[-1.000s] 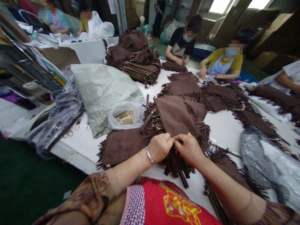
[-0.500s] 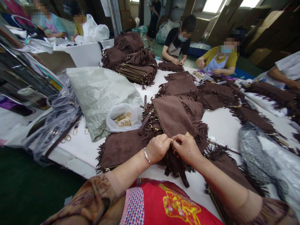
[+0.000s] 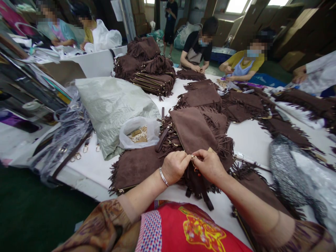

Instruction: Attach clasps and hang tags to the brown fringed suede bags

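Observation:
My left hand [image 3: 176,166] and my right hand [image 3: 209,165] meet fingertip to fingertip over the near end of a brown fringed bag [image 3: 193,129]. Between the pinched fingers shows a small gold-coloured metal clasp [image 3: 193,158], partly hidden by them. Both hands are closed on it. A dark brown strap [image 3: 206,196] hangs down below the hands onto the white table. Under my left forearm lies another brown fringed bag [image 3: 139,164] with a zip along its near edge. A bit of tan card peeks out behind my right hand.
A white plastic bag [image 3: 124,134] holding tags and strings stands left of the bags, beside a large grey-white sack [image 3: 110,101]. Bags are piled high [image 3: 147,66] at the back. Clear-wrapped straps [image 3: 70,129] lie at the left edge. Several co-workers sit around the table.
My hands keep almost the same pinch at the clasp. At the far right, a co-worker's arm has shifted, and the co-worker in yellow has moved their hands a little.

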### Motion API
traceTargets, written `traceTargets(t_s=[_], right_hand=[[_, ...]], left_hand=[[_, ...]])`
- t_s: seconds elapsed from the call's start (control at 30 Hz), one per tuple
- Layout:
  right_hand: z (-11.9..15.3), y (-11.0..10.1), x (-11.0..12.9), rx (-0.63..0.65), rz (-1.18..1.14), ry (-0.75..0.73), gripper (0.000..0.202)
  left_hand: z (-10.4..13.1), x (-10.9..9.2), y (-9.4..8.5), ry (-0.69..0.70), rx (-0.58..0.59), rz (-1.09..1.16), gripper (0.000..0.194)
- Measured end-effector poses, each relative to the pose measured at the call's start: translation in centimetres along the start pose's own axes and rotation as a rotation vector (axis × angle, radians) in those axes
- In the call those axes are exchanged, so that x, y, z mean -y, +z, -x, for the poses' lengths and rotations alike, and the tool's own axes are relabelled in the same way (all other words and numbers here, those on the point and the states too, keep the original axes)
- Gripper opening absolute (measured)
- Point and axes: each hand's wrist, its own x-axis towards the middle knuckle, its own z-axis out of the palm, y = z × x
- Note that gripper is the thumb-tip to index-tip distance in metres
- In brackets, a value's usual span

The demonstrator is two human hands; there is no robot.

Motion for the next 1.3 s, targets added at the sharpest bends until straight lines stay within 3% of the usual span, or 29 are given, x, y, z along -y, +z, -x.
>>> traceTargets(t_s=[0.2, 0.87, 1.13, 1.3], right_hand=[[-0.1, 0.1, -0.3, 0.003, -0.010, 0.007, 0.017], [0.3, 1.1, -0.3, -0.033, -0.153, 0.119, 0.018], [0.5, 1.0, -0.3, -0.022, -0.184, 0.107, 0.018], [0.5, 1.1, -0.2, -0.025, -0.194, 0.110, 0.020]], left_hand=[[-0.5, 0.2, 0.1, 0.028, 0.017, -0.004, 0.024], [-0.2, -0.8, 0.8, -0.143, -0.046, 0.058, 0.024], [0.1, -0.9, 0.3, -0.410, -0.113, 0.330, 0.012], [0.6, -0.8, 0.0, -0.263, -0.073, 0.233, 0.016]])
